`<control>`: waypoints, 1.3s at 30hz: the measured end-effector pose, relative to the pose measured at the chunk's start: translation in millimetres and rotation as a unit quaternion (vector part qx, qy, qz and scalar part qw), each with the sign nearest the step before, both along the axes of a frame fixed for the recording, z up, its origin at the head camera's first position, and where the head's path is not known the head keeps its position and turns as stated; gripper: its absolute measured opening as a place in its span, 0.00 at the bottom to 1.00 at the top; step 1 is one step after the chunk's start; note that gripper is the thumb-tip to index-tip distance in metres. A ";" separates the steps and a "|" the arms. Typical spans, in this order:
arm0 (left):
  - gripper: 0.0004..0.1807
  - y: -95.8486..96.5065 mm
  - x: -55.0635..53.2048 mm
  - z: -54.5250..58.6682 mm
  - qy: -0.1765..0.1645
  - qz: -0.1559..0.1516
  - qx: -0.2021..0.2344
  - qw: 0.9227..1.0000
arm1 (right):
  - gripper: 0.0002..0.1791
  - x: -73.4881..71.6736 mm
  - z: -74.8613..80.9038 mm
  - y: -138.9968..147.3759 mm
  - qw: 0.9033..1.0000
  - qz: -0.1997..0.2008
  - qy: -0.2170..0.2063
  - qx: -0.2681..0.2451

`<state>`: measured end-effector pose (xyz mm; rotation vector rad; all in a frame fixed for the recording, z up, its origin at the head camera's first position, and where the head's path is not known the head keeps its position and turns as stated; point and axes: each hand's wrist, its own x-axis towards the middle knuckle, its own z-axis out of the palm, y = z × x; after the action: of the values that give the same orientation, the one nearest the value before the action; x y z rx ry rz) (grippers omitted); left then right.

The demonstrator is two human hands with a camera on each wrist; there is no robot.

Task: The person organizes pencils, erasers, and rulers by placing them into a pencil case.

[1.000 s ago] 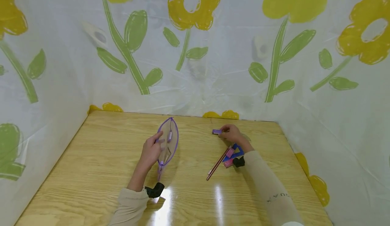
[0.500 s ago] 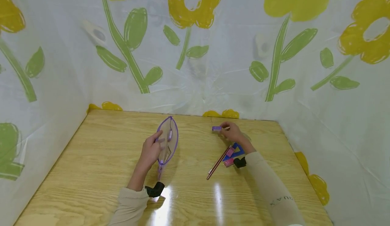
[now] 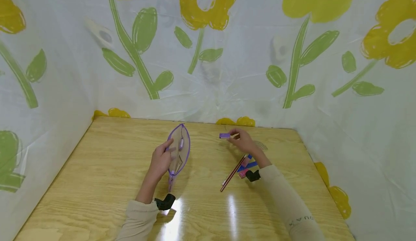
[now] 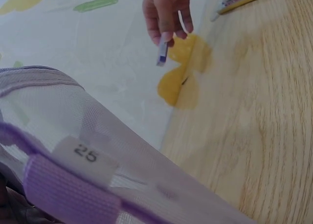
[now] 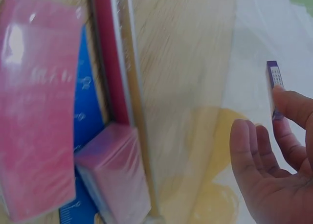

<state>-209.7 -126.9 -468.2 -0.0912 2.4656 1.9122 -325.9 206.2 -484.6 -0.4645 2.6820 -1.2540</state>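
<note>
My left hand (image 3: 161,160) grips the near side of a purple-edged mesh zip pouch (image 3: 189,143), thumb over its rim. The pouch's mouth gapes upward, and a small lilac piece (image 3: 181,144) shows inside. In the left wrist view, a white label (image 4: 85,158) reading 25 and a lilac fabric tab (image 4: 68,194) show up close. To the right, my right hand (image 3: 243,141) pinches a small flat purple box (image 3: 224,136) between thumb and fingertips, above the table's far part. A printed white label (image 5: 277,76) is on the box; the other fingers are spread loosely.
Below my right wrist lie pencils (image 3: 232,174), a blue set square (image 3: 250,166) and pink wrapped blocks (image 5: 41,106), partly hidden by the arm. A clear protractor (image 3: 260,146) lies behind them. Flower-printed white sheeting (image 3: 240,100) walls the wooden table at the back and sides.
My right hand has moved left and slightly away from me, carrying the purple box nearer the pouch. My left hand and the pouch stay nearly still.
</note>
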 end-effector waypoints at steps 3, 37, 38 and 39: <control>0.35 -0.2 0.1 0.5 -0.002 -0.003 -0.001 1.000 | 0.16 3.0 1.1 -4.3 1.000 0.001 0.001 0.000; 0.34 1.0 2.3 2.6 -0.002 -0.006 0.017 1.000 | 0.14 17.7 10.1 -24.7 0.997 0.055 0.011 -0.048; 0.35 1.0 2.1 2.5 -0.003 -0.007 0.017 1.000 | 0.13 18.6 10.7 -25.4 0.997 0.055 0.009 -0.051; 0.35 1.1 2.0 2.4 -0.004 -0.008 0.017 1.000 | 0.13 19.3 11.1 -26.1 0.997 0.056 0.008 -0.052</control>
<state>-207.7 -125.8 -465.7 -0.0783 2.4200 1.9438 -306.7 180.1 -473.5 -0.6310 2.5727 -1.3687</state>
